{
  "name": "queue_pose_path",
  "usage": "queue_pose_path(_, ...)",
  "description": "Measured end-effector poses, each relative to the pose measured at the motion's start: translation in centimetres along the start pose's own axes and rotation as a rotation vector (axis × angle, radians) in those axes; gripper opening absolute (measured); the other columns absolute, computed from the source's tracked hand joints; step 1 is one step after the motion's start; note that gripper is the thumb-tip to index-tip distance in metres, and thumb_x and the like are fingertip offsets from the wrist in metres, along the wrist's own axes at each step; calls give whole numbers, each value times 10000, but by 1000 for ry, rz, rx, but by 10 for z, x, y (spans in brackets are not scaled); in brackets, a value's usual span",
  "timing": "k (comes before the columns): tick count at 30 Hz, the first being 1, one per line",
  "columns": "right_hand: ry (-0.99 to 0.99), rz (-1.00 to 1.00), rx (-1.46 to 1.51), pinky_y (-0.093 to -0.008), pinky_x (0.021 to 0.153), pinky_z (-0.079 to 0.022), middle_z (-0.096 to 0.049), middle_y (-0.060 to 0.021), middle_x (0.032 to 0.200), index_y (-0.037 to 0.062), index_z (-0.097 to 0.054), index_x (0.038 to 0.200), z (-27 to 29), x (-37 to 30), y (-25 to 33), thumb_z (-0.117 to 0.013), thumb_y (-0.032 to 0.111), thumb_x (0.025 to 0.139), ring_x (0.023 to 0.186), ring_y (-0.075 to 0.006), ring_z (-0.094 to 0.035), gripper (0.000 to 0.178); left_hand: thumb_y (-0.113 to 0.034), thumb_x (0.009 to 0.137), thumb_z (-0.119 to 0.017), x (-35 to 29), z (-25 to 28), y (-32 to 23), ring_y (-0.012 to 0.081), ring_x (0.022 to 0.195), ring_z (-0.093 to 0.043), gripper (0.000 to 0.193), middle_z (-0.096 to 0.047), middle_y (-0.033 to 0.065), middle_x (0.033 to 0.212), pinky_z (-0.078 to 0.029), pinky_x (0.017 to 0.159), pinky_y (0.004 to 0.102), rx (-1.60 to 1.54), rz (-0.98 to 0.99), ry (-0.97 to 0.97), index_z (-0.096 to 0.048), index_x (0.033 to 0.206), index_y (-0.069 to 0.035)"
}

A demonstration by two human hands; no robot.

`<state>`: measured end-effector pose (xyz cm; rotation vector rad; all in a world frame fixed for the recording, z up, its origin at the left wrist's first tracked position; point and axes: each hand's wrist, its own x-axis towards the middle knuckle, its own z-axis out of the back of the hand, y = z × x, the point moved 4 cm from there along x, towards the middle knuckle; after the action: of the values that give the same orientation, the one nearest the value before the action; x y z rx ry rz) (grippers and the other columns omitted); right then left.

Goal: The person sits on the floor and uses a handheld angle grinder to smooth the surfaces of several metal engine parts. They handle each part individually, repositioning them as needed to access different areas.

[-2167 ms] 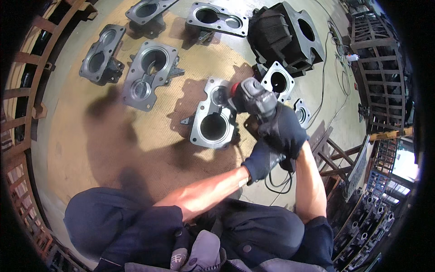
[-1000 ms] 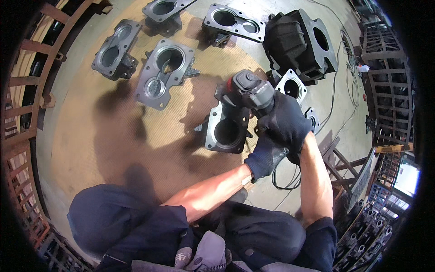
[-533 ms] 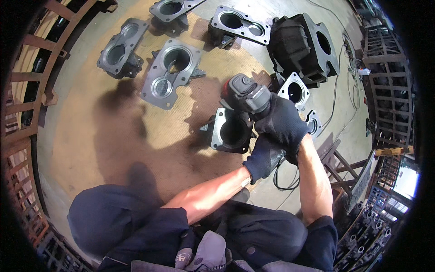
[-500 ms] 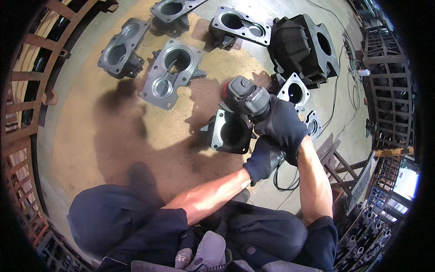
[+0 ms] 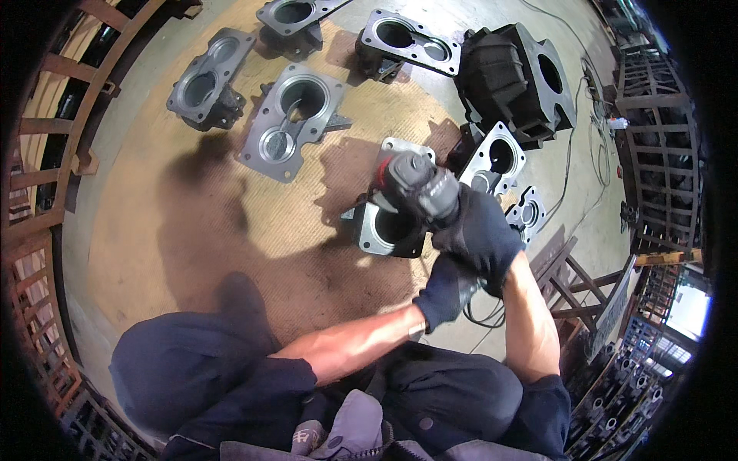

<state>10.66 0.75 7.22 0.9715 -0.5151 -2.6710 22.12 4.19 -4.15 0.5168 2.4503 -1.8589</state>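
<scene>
Both my gloved hands are closed on a grey and red angle grinder [image 5: 419, 183]. My right hand [image 5: 483, 234] wraps round it close behind the head, and my left hand [image 5: 444, 293] grips the rear end, nearer my body. The grinder's head sits over the middle of a metal casting [image 5: 369, 232], which lies with its machined flange face up. The far end of that flange and the large round bore at the near end show around the tool. The grinder's working side faces down and is hidden, so I cannot tell whether it touches the metal.
Similar castings stand at the far left [image 5: 201, 88], mid-left [image 5: 311, 127] and back [image 5: 415, 46]. Another casting [image 5: 503, 134] is right of the grinder, before a large dark housing [image 5: 511, 84]. Cables [image 5: 488, 313] lie on the floor; a metal stand [image 5: 588, 288] is at right.
The grinder's head has moved toward me over the casting, uncovering the flange's far end. Both hands stay closed on the tool and have shifted only slightly.
</scene>
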Motion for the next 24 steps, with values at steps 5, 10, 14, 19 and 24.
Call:
queue_pose_path(5,69,91,107,-417,866,-554,-711,-269,952,-20,-636,1128,-16,0,10,-807,255,617,948,-420,-704,606,-47,1020,-501,-33,31,-39,196,1332,-478,469,-491,118,1461,-402,1130,338,-3,197,-15,-393,1474,-7)
queue_pose_path(10,-110,68,34,-366,813,-547,-732,-209,909,-26,-664,1070,16,38,7,-815,215,647,867,-313,-726,509,-48,1012,-522,18,56,-49,190,1238,-539,367,-566,128,1366,-443,1075,329,-11,26,59,-498,1370,27)
queue_pose_path(14,-131,65,106,-390,834,-556,-733,-236,946,4,-685,1086,16,29,5,-830,314,677,925,-352,-722,534,-115,981,-602,17,53,-55,225,1115,-628,250,-693,145,1203,-477,1002,345,-33,-95,-56,-657,1181,26)
queue_pose_path(19,10,36,-16,-439,826,-565,-718,-258,922,10,-668,1060,-18,-18,-5,-817,307,627,926,-420,-707,545,-105,1084,-381,-40,1,-25,180,1402,-403,491,-373,137,1550,-339,1191,334,-1144,462,-76,-260,1554,-22)
queue_pose_path(24,44,-1,-28,-439,851,-564,-717,-259,965,-4,-661,1088,-26,-37,1,-812,308,616,930,-424,-700,586,-73,1058,-435,-50,-30,47,180,1380,-432,486,-421,125,1523,-379,1146,335,-1103,90,-35,-320,1527,-24)
